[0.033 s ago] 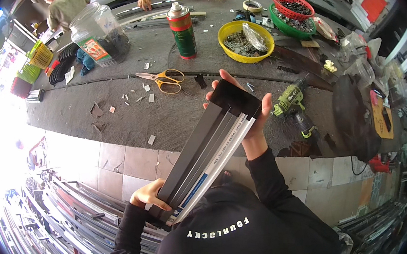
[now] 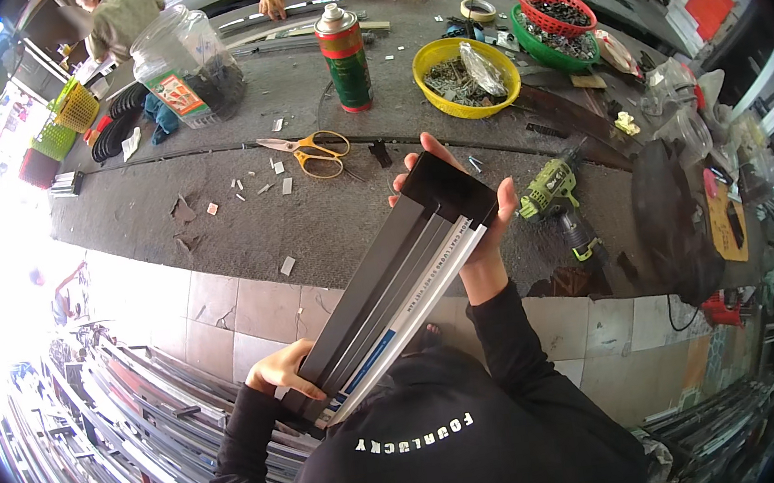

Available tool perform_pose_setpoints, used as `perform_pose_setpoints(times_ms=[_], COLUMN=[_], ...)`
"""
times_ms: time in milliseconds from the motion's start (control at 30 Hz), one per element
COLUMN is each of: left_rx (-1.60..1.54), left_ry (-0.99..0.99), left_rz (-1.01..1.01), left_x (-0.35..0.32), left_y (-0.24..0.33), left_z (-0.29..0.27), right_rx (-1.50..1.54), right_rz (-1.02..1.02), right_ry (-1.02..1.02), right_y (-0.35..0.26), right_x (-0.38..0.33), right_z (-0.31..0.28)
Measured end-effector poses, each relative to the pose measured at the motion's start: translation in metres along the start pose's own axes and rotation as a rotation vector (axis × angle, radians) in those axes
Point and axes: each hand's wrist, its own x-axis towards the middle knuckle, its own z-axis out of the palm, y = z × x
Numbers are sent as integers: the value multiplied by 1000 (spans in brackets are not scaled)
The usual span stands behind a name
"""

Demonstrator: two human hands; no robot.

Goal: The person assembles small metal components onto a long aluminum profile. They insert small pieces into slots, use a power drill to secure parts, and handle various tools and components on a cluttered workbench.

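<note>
A dark grey aluminium profile [image 2: 370,300] slants across in front of my chest, its lengthwise grooves facing up. Along one side runs a white and blue printed strip [image 2: 417,300]. At the lower end my left hand [image 2: 283,370] grips it, thumb on top. My right hand [image 2: 485,255] supports the upper end from behind, its fingers and thumb showing on either side of a glossy black end piece [image 2: 447,188]. On the bench beyond lie scissors with yellow handles [image 2: 317,155]. Close to my right hand rests a green cordless drill [image 2: 554,196].
On the dark bench [image 2: 119,208] stand a spray can [image 2: 345,62], a clear plastic jar [image 2: 190,69] and a yellow basket [image 2: 433,95] of small metal parts. Green and red baskets sit farther right. Long metal profiles [image 2: 134,438] are stacked at lower left. Other people's hands rest across the bench.
</note>
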Motion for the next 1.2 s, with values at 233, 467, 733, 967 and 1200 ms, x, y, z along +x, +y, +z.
perform_pose_setpoints(times_ms=[233, 467, 733, 967, 1200], left_rx=[48, 481, 1046, 831, 415], left_ry=[-10, -235, -143, 417, 1260], left_rz=[-173, 13, 310, 492, -45], left_x=[3, 39, 124, 74, 24], left_y=[21, 111, 153, 112, -10], left_z=[-27, -111, -121, -128, -80], right_rx=[73, -689, -1257, -1539, -2004], right_rz=[-136, -164, -145, -99, -81], right_ry=[93, 305, 692, 705, 478], right_y=[11, -65, -48, -47, -39], right_x=[-25, -98, -155, -162, -96], right_z=[-16, 20, -9, -9, 68])
